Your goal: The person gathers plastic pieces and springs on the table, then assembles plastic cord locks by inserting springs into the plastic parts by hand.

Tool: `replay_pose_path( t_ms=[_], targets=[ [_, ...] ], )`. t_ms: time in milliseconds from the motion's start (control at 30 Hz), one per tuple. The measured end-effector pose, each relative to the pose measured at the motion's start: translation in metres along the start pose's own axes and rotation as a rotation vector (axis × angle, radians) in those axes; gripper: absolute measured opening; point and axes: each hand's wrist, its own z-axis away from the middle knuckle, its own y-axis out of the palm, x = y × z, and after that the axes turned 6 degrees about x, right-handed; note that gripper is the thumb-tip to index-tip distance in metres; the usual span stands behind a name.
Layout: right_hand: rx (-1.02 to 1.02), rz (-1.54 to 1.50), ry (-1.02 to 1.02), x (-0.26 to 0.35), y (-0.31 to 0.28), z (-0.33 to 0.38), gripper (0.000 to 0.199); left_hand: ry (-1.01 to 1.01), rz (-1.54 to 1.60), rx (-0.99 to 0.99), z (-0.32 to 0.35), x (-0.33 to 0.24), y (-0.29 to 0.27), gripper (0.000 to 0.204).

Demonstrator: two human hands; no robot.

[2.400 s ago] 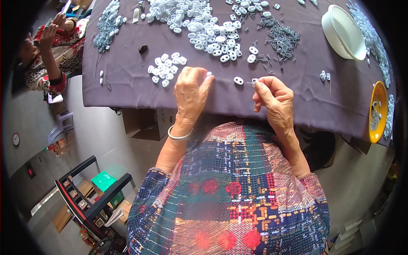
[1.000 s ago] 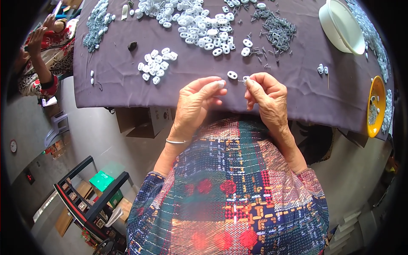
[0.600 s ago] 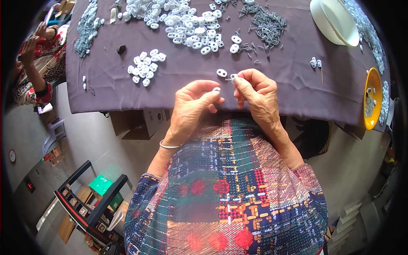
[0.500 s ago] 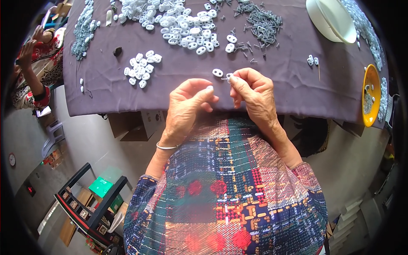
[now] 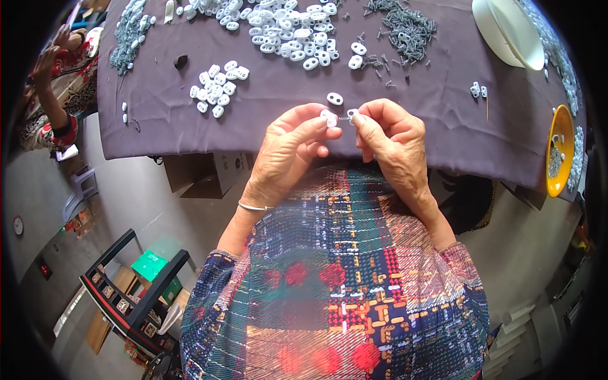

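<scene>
My left hand (image 5: pixel 294 136) is closed, pinching a small white plastic piece (image 5: pixel 329 118) between thumb and fingers. Opposite it, my right hand (image 5: pixel 394 136) grips a white oval two-hole plastic piece (image 5: pixel 353 114) by its edge. A thin grey screw (image 5: pixel 344 118) bridges the gap between the two pieces; how far it enters either is too small to tell. Just beyond my fingertips a loose white two-hole piece (image 5: pixel 335 99) lies on the dark tablecloth (image 5: pixel 272 95). Both hands are held over the table's near edge.
Farther back lie a large heap of white two-hole pieces (image 5: pixel 294 35) and grey screws (image 5: pixel 408 31). A smaller pile (image 5: pixel 220 88) sits left. To the right are a white basin (image 5: pixel 506 31) and a yellow bowl (image 5: pixel 558 152). Another person's hand (image 5: pixel 44 66) shows at far left.
My hands have come closer together, and the white piece in my left fingers now meets the screw's end near my right hand's piece. The whole view has shifted slightly.
</scene>
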Motion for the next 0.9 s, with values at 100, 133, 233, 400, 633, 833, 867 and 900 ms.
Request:
replay_pose_path(
  t_ms=[100, 133, 233, 400, 633, 833, 867, 900],
  targets=[
    [-0.016, 0.052, -0.019, 0.0018, 0.0006, 0.0008, 0.011, 0.017, 0.012, 0.019, 0.0035, -0.0001, 0.0008, 0.019],
    [-0.021, 0.08, -0.022, 0.002, 0.0006, 0.0006, 0.012, 0.023, -0.006, 0.007, 0.005, -0.0003, 0.0022, 0.019],
    [-0.008, 0.097, -0.022, -0.0005, 0.0006, -0.0009, 0.012, 0.044, -0.02, -0.001, 0.0065, 0.0014, 0.0001, 0.02],
    [0.012, 0.108, -0.07, -0.0035, 0.0021, -0.0019, 0.013, 0.062, -0.026, 0.016, 0.0061, 0.0031, -0.0027, 0.021],
    [0.042, 0.135, -0.069, -0.0053, 0.0018, -0.003, 0.011, 0.098, -0.092, 0.013, 0.0053, 0.0036, -0.0016, 0.02],
    [0.049, 0.178, -0.062, -0.0053, 0.0003, -0.003, 0.011, 0.119, -0.137, -0.002, 0.0065, 0.0038, 0.0008, 0.02],
    [0.05, 0.177, -0.061, -0.0053, 0.0003, -0.0032, 0.011, 0.107, -0.138, -0.017, 0.0065, 0.0035, 0.0009, 0.019],
    [0.053, 0.187, -0.052, -0.0051, 0.0002, -0.0033, 0.011, 0.107, -0.138, -0.018, 0.0063, 0.0037, -0.0001, 0.019]
  ],
)
